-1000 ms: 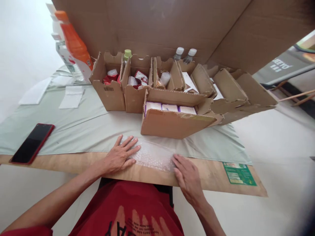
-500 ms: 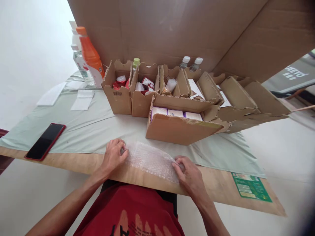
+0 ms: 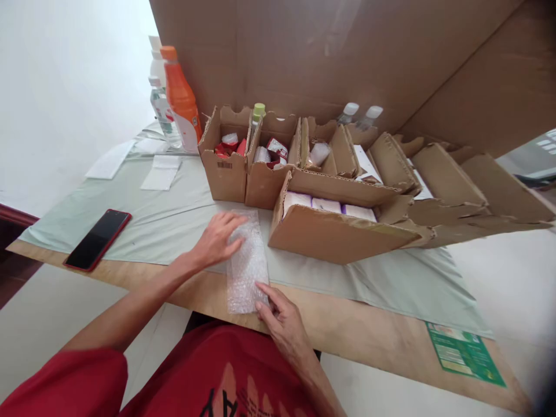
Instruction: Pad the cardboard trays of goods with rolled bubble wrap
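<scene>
A strip of clear bubble wrap (image 3: pixel 247 266) lies lengthwise on the table, running from the cloth onto the bare wooden front edge. My left hand (image 3: pixel 219 238) is over its upper left part, fingers apart and grasping nothing. At the lower right edge of the strip rests my right hand (image 3: pixel 281 318). Its thumb and index fingertip touch the wrap with a gap between them, while the other fingers curl under. Just right of the strip stands a low cardboard box (image 3: pixel 343 240) with white, purple-edged packs (image 3: pixel 326 206) inside.
Behind stands a row of open cardboard boxes (image 3: pixel 228 176), some holding red packets. An orange bottle (image 3: pixel 180 95) and clear bottles are at the back left. A phone (image 3: pixel 98 238) and folded white sheets (image 3: pixel 160 172) lie left. A green printed card (image 3: pixel 467 353) is at the front right.
The bubble wrap has turned from lying crosswise to lying lengthwise. My left hand has let go of its end and moved up; my right hand has shifted left. The view has swung slightly.
</scene>
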Demonstrator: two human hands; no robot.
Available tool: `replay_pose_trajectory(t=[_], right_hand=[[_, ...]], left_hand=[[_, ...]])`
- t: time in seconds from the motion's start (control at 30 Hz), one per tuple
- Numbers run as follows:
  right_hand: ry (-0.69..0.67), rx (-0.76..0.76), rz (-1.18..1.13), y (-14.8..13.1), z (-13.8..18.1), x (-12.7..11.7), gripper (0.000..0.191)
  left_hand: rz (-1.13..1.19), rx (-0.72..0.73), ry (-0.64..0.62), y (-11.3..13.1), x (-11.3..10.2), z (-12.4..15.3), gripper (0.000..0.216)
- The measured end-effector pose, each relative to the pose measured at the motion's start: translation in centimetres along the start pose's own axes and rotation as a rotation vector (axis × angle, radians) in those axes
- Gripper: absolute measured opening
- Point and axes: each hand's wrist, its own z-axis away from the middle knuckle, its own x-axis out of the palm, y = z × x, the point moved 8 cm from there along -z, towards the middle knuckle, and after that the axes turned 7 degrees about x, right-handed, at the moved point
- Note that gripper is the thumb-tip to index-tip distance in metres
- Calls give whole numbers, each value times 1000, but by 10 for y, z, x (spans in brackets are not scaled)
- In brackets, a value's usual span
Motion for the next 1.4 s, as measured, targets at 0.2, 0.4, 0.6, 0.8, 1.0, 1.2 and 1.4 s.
replay_pose_trajectory(t=[0.2, 0.4, 0.6, 0.8, 1.0, 1.2, 1.4], right_hand=[[-158, 252, -296, 1, 0, 5, 47], [-72, 111, -234, -9, 3, -14, 54], [205, -223, 262, -32, -19, -36, 62], [192, -216, 328, -27, -52, -16, 35], [145, -279, 355, -30, -43, -14, 16], [89, -289, 387, -32, -42, -10, 14], [157, -195, 461, -30, -49, -15, 20]], left_hand=[[133, 270, -141, 71, 27, 116, 67], [243, 5, 134, 47, 35, 110, 32], [439, -377, 33, 13, 40, 95, 32], [504, -417, 28, 11, 41, 90, 34], [508, -266, 43, 21, 24, 88, 18], [514, -65, -74, 32, 17, 64, 44], [471, -225, -168, 10, 40, 66, 66]])
